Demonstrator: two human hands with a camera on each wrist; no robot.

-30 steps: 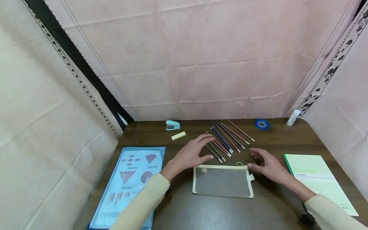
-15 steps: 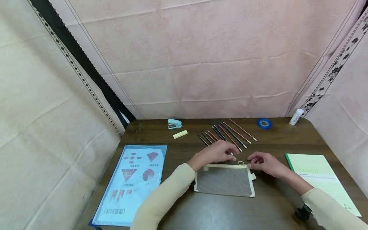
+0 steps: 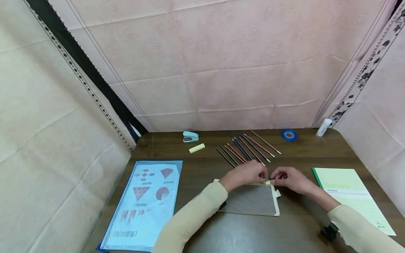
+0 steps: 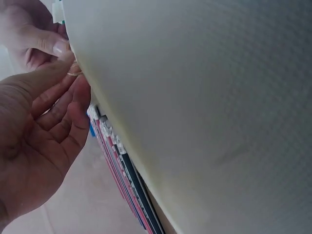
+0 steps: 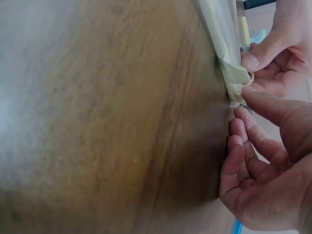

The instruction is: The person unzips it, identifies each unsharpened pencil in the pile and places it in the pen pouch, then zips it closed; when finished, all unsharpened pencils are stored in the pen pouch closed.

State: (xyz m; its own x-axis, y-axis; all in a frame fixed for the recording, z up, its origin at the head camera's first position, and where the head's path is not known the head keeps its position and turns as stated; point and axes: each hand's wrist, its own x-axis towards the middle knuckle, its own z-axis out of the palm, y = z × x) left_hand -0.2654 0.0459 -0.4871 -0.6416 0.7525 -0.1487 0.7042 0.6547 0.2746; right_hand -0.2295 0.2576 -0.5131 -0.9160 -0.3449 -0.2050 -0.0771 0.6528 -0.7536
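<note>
Pale cloth [image 3: 205,70] hangs behind and at both sides of the brown wooden bench [image 3: 227,235], at which I work. On this bench, in front of me, lies a flat grey mesh pouch [image 3: 250,198] with a cream border; a small tab [image 3: 277,193] stands out from its right side. With my left grip [image 3: 248,173] I pinch a small ring [image 5: 251,78] at the far edge of the pouch, near the right corner; the ring shows between the thumb and the fingers. With my right grip [image 3: 289,180] I pinch the same edge at this corner, so that both thumbs are very near to each other.

Just beyond the pouch, the pencils [image 3: 242,151], some dark and some reddish, lie side by side in a slanting row, and my left grip hides the near ends of several. Farther to the left are a light blue stapler [image 3: 191,136] and a pale yellow bar [image 3: 197,148]; at the far right, a roll of blue tape [image 3: 289,135] and a white tube [image 3: 324,127]. To my left lies a blue folder [image 3: 152,211] with printed shapes, and to my right a light green notebook [image 3: 351,196].
</note>
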